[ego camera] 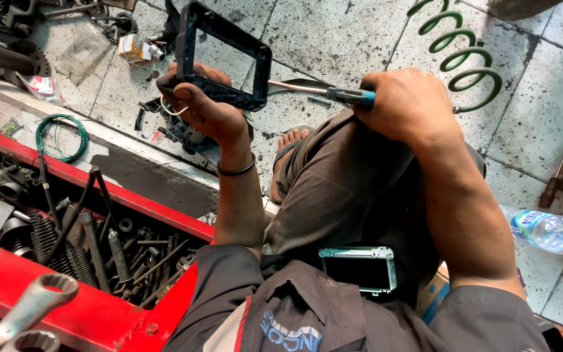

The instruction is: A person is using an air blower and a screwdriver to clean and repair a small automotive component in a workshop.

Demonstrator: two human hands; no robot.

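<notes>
The left hand (206,107) clamps a black rectangular frame (224,55) upright over the tiled floor (333,32), steadying it for the blue-handled screwdriver (324,91) gripped in the right hand (408,104).

I can't see the screwdriver (324,91) tip; the black frame (224,57) hides it. My right hand (406,104) covers most of its handle. The wrench (27,313) near left runs off the picture's edge.

**Tiled floor, oil-stained**

Grey floor tiles (333,26), speckled w/ black spots. Green coiled hose (459,55) top right, water bottle (548,231) lying at right edge, hammer (557,175) nearby. Green wire loop (65,137) left, small box (133,47) & black parts (177,130) top left.
</notes>
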